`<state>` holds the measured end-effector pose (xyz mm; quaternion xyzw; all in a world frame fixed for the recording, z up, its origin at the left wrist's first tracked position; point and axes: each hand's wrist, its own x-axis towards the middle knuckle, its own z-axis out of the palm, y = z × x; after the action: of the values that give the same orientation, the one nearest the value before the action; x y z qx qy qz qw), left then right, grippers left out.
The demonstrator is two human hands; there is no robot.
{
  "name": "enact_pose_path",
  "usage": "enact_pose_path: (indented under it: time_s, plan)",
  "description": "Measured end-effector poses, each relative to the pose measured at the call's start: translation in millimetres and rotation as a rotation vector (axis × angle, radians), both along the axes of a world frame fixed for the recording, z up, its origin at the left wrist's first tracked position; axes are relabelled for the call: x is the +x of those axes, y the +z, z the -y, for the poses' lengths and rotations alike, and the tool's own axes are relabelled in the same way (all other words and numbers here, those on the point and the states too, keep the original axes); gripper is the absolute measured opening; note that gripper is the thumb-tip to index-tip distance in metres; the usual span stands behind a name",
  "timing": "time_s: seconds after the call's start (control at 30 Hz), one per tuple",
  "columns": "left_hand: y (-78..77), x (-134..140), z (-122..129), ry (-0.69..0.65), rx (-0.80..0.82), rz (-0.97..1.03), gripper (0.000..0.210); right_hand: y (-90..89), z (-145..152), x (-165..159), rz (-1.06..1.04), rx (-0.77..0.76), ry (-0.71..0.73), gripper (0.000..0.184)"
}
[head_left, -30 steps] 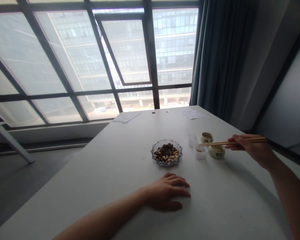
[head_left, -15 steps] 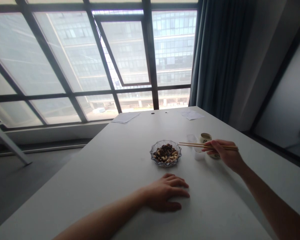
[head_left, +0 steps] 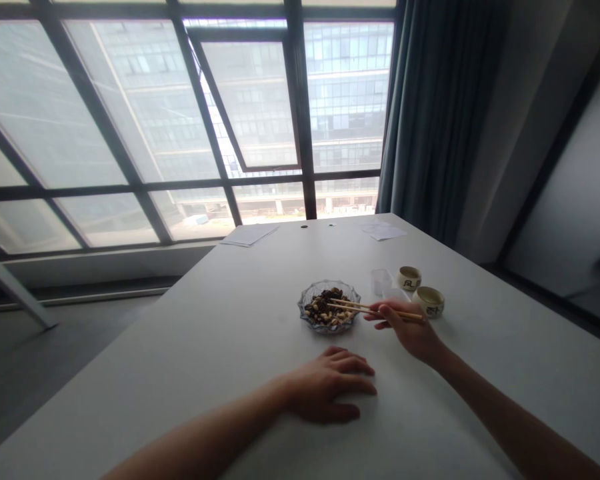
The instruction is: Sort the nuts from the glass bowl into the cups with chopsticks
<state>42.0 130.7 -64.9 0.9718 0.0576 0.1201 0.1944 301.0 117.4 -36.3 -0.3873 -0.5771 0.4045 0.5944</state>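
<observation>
My right hand [head_left: 410,328] grips a pair of wooden chopsticks [head_left: 356,307], whose tips reach over a scalloped clear glass bowl [head_left: 304,322]. Mixed nuts and dark seeds [head_left: 329,308] fill the bowl; whether the tips touch them or pinch a piece, I cannot tell. My left hand [head_left: 333,385] lies palm down on the white table in front of the bowl, fingers apart and holding nothing. Just beyond my right hand stand two cream cups with dark characters, a nearer cup [head_left: 429,303] and a farther cup [head_left: 409,278]. Beside them is a small clear plastic container [head_left: 381,281]; another clear one is partly hidden by my right hand.
The white table [head_left: 190,347] stretches toward a large window. Sheets of paper [head_left: 250,235] lie at its far left corner, and more papers [head_left: 383,230] at the far right. A dark curtain [head_left: 430,133] hangs behind on the right.
My right hand has moved left and toward me with the chopsticks, bringing their tips from beside the bowl to over its contents. Both cups are now more visible. My left hand stays in place.
</observation>
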Motion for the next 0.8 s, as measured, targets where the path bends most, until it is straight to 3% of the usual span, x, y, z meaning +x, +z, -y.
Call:
enact_pose_path:
  time_s: [0.23, 0.43, 0.8]
  plan:
    - [1.2, 0.0, -0.1, -0.007, -0.004, 0.000, 0.046, -9.3, -4.0, -28.3, -0.015, 0.017, 0.090, 0.038]
    - [0.6, 1.5, -0.2, -0.009, -0.008, 0.011, 0.047, -19.2, -7.7, -33.2, -0.032, -0.002, 0.108, 0.037]
    - [2.5, 0.3, 0.3, -0.007, -0.008, -0.001, 0.046, -12.1, -10.8, -28.5, -0.128, -0.014, -0.065, 0.047]
